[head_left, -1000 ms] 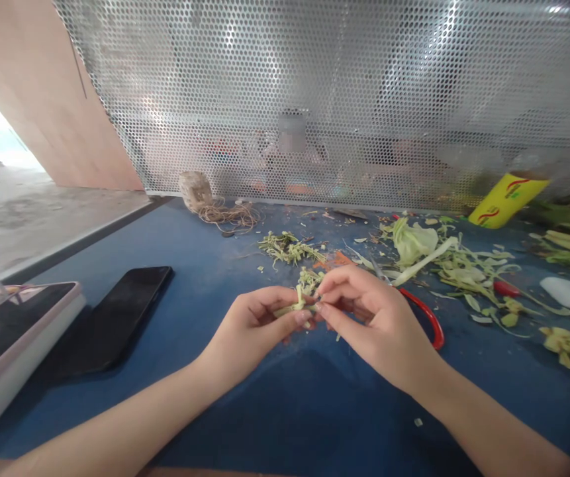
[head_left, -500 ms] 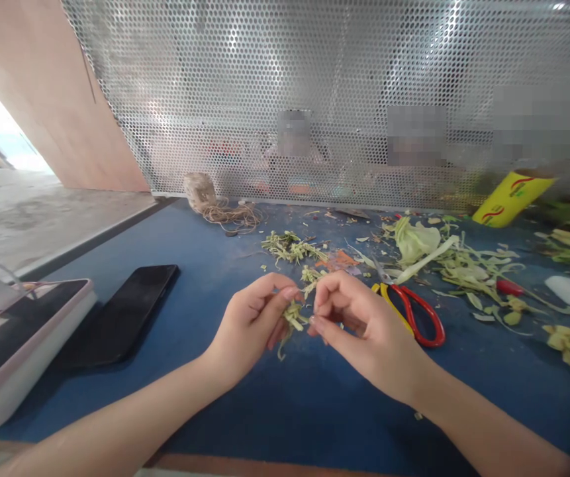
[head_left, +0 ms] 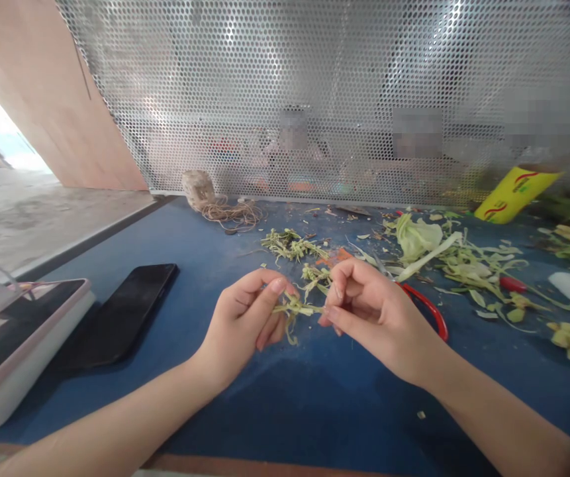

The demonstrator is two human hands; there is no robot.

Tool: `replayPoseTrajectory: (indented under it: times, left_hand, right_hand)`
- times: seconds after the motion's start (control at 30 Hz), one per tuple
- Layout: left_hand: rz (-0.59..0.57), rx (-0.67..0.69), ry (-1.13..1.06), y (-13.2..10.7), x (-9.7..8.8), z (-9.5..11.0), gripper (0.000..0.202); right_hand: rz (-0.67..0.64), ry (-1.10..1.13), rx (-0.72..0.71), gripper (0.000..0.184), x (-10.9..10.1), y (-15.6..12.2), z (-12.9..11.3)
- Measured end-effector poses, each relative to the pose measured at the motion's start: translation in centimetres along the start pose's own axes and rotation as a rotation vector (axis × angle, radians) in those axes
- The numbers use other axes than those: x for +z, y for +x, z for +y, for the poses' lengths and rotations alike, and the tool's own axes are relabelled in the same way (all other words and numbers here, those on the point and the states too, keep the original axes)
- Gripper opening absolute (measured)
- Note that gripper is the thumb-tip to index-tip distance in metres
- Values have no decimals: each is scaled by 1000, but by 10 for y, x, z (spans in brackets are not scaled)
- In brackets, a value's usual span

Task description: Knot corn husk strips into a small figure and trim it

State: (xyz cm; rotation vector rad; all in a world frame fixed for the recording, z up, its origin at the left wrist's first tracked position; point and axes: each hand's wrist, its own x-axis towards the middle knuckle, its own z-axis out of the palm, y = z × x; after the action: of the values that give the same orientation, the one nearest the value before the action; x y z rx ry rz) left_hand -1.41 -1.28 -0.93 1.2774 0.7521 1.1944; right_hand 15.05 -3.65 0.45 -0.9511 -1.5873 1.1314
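Observation:
Between my hands, above the blue table, is a small pale green plant sprig (head_left: 295, 309). My left hand (head_left: 245, 318) pinches its left part between thumb and fingers. With thumb and fingertips closed, my right hand (head_left: 371, 315) grips the thin right end of the same sprig, which stretches across the gap. Just beyond lie a loose sprig (head_left: 316, 277) and a small heap of similar sprigs (head_left: 292, 245). Scissors with a red handle (head_left: 431, 308) rest behind my right hand, which hides part of them.
A black phone (head_left: 126, 311) and a white-edged tray (head_left: 31, 358) are at the left. String (head_left: 235, 213) trails from a pale spool (head_left: 198, 188). Leafy scraps (head_left: 471, 265) and a yellow tube (head_left: 516, 194) lie at the right. A perforated metal screen (head_left: 265, 86) stands behind, with people beyond it.
My right hand has moved slightly right and now holds the sprig's end, drawing it out sideways. My left hand has shifted a little left. The scissors' yellow handle is now covered.

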Motion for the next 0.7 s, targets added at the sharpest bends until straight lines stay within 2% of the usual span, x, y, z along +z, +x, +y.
replayPoseTrajectory:
  times: [0.23, 0.27, 0.37, 0.43, 0.7]
  left_hand:
    - [22, 23, 12, 4, -2, -2, 17]
    - [41, 43, 33, 5, -3, -2, 17]
    - [85, 84, 89, 5, -3, -3, 17]
    - [87, 89, 124, 4, -2, -4, 16]
    - [-75, 20, 181, -3, 1, -5, 19]
  right_hand:
    - [59, 17, 24, 11, 0, 9, 13]
    - [53, -8, 67, 13, 0, 10, 15]
    - [-37, -99, 240, 33, 3, 9, 17]
    - [-100, -91, 285, 39, 7, 7, 15]
    - [-68, 81, 191, 17, 12, 7, 12]
